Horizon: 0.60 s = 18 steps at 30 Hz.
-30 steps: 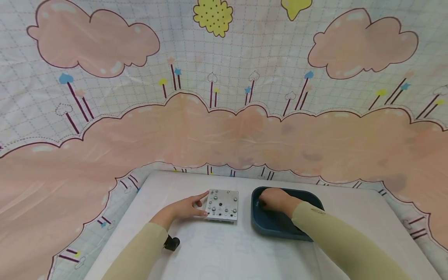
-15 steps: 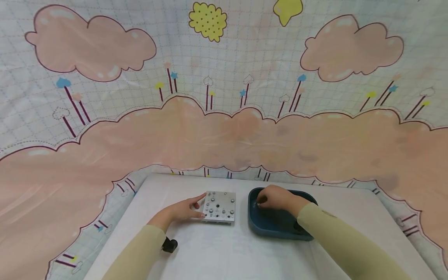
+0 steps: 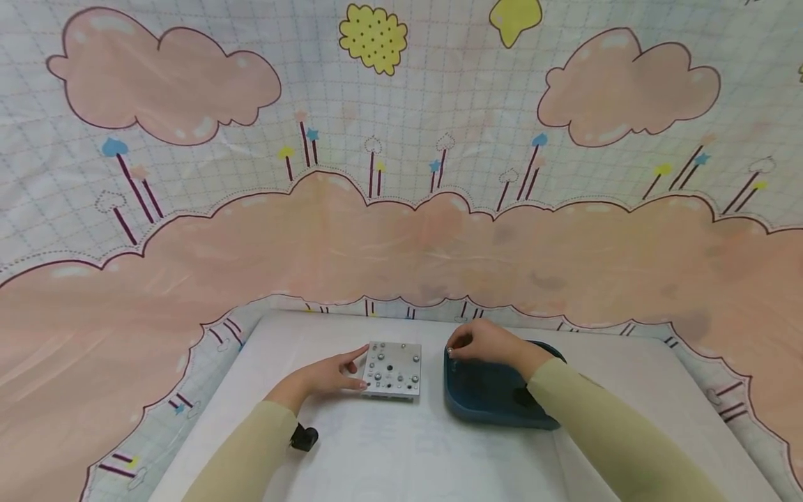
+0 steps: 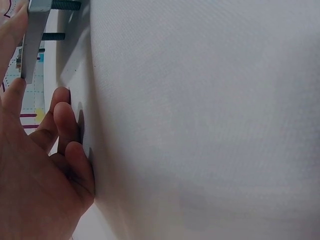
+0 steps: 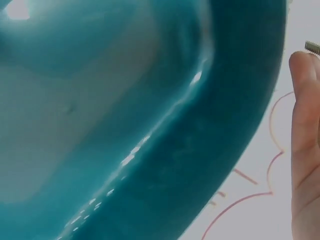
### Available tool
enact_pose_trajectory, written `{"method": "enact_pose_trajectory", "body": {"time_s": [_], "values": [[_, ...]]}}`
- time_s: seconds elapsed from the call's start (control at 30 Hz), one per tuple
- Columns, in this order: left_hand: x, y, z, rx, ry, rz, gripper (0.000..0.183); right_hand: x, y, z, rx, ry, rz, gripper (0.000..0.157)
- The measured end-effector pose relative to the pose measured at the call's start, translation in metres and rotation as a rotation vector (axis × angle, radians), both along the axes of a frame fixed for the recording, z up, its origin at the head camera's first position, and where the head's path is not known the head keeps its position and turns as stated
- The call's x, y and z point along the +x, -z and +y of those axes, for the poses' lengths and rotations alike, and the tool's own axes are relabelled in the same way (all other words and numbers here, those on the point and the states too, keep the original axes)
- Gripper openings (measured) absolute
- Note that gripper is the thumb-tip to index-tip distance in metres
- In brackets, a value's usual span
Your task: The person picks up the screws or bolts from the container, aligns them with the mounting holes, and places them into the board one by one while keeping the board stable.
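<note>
A square silver metal plate (image 3: 392,369) dotted with several screws and holes lies on the white table. My left hand (image 3: 329,375) holds its left side, index finger at the far corner and thumb at the near one. In the left wrist view, threaded screw ends (image 4: 54,36) stick out of the plate's underside, and the other fingers are loosely bent below. Over the left rim of the dark blue tray (image 3: 495,415), my right hand (image 3: 489,343) pinches a small screw (image 3: 449,352) between thumb and fingertip. The screw's thread (image 5: 312,47) shows in the right wrist view.
A white-covered table (image 3: 376,460) carries the plate and tray side by side, a short gap between them. Behind it hangs a patterned cloth (image 3: 401,244). A black device (image 3: 304,438) sits by the left wrist.
The right hand has risen out of the tray and moved left to its rim, bringing a small screw into sight. The left hand stays on the plate. The head view has shifted slightly.
</note>
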<state>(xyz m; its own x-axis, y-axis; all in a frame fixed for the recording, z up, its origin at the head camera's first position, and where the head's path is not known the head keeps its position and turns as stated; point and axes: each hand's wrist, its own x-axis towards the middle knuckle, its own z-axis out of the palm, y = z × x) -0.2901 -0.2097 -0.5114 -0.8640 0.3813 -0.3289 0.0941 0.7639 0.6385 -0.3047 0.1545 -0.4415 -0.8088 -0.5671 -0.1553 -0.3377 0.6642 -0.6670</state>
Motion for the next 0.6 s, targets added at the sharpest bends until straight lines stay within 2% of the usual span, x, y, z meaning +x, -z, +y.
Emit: {"method": "enact_pose_trajectory", "body": {"time_s": [0.13,0.4,0.6], "values": [[0.001,-0.001,0.0,-0.006,-0.003,0.004,0.092,0.001,-0.004,-0.023,-0.019,0.018,-0.035,0.014],[-0.001,0.0,0.0,-0.017,-0.007,0.004,0.092,0.003,-0.006,-0.078,-0.016,-0.045,-0.062,0.014],[-0.003,0.003,-0.001,-0.023,0.004,-0.004,0.093,0.0,0.0,-0.103,0.035,-0.062,-0.068,0.014]]}}
